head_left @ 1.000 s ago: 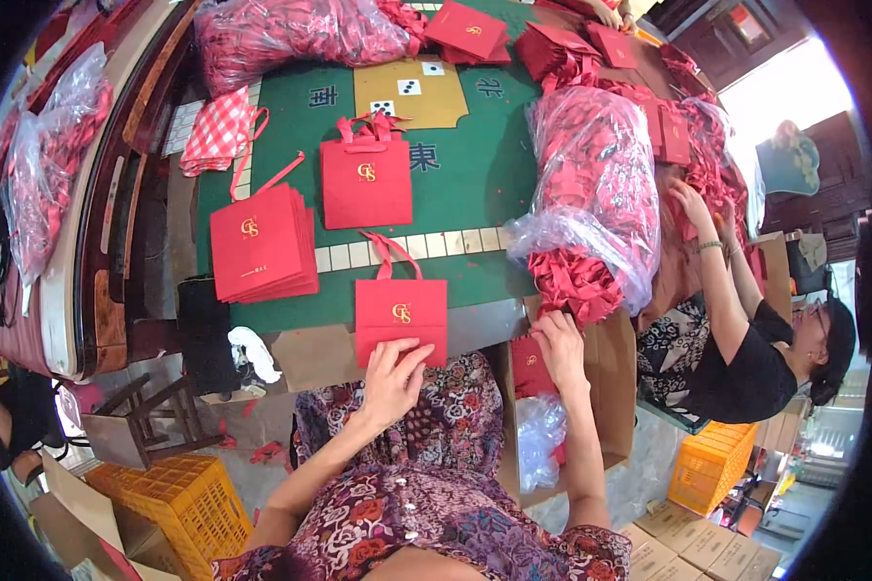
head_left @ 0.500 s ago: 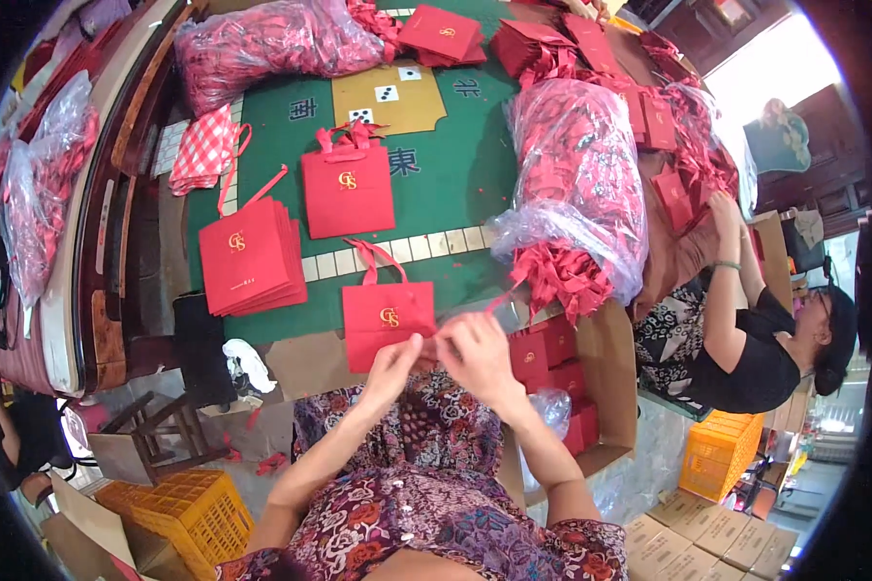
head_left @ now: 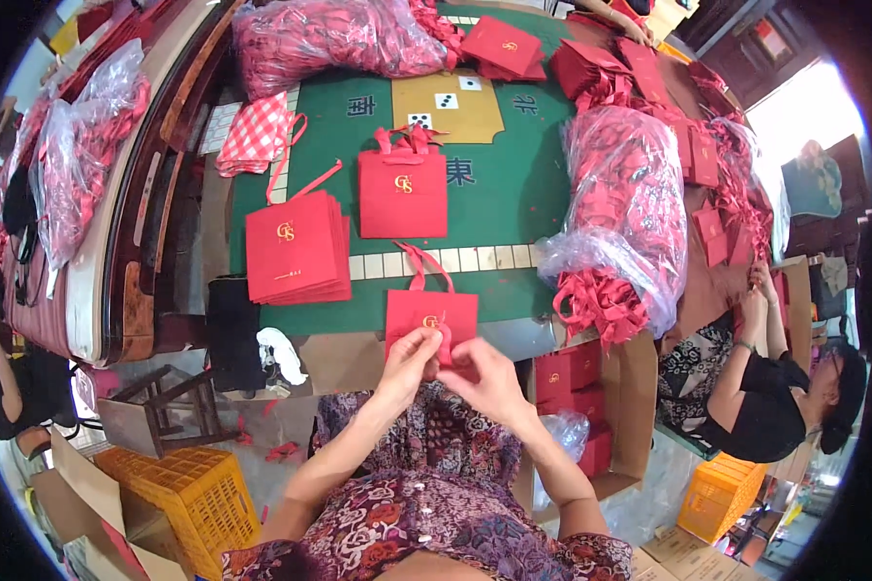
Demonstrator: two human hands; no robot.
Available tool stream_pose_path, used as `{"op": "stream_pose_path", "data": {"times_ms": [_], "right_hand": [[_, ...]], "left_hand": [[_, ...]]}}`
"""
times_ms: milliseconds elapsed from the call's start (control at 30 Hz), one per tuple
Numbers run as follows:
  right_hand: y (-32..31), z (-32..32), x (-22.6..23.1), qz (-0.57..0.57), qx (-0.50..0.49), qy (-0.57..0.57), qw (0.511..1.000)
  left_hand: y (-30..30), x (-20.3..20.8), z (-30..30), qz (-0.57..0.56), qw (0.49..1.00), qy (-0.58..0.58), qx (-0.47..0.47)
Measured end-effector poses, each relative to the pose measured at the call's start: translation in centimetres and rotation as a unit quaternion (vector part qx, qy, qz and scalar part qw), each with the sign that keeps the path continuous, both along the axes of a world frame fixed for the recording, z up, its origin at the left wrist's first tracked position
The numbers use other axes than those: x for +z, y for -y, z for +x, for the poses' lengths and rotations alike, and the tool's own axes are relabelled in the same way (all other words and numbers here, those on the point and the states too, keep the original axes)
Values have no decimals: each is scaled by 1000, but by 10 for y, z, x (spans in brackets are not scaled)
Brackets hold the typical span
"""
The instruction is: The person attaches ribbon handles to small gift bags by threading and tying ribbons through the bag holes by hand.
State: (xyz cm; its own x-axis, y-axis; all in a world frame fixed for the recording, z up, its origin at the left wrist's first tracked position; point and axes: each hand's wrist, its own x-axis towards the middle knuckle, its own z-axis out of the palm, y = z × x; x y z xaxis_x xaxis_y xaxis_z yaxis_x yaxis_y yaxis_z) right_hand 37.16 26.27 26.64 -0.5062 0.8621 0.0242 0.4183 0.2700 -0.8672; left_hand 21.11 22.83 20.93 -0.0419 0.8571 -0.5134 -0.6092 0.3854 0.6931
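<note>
My left hand [head_left: 410, 368] pinches red ribbon [head_left: 445, 347] before red bag [head_left: 431, 306]; right hand [head_left: 491, 385] half-curled, hold unclear; green tabletop [head_left: 516, 298] extends rightward.

Partly hiding red rectangular paper bag [head_left: 455, 312] and narrow red ribbon [head_left: 445, 348] behind bare left hand [head_left: 406, 374] and bare right hand [head_left: 491, 383].

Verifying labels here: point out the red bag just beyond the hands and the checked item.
Red bag [head_left: 452, 308], head view: upper right of its front.
Checked item [head_left: 254, 136], head view: middle of its patterned face.
</note>
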Motion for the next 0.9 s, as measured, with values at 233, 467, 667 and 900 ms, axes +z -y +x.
{"op": "stream_pose_path", "data": {"times_ms": [233, 467, 667, 900], "right_hand": [[-11, -8, -22, -149, -155, -168, 962], [-30, 0, -10, -55, -140, 2, 989], [-42, -8, -35, -43, -166, 0, 985], [-45, -18, -44, -51, -166, 36, 984]], "left_hand": [[1, 1, 22, 149, 966, -206, -39], [-27, 17, -10, 255, 724, -636, -77], [-48, 12, -17, 232, 605, -743, -165], [-55, 18, -19, 240, 631, -717, -175]]}}
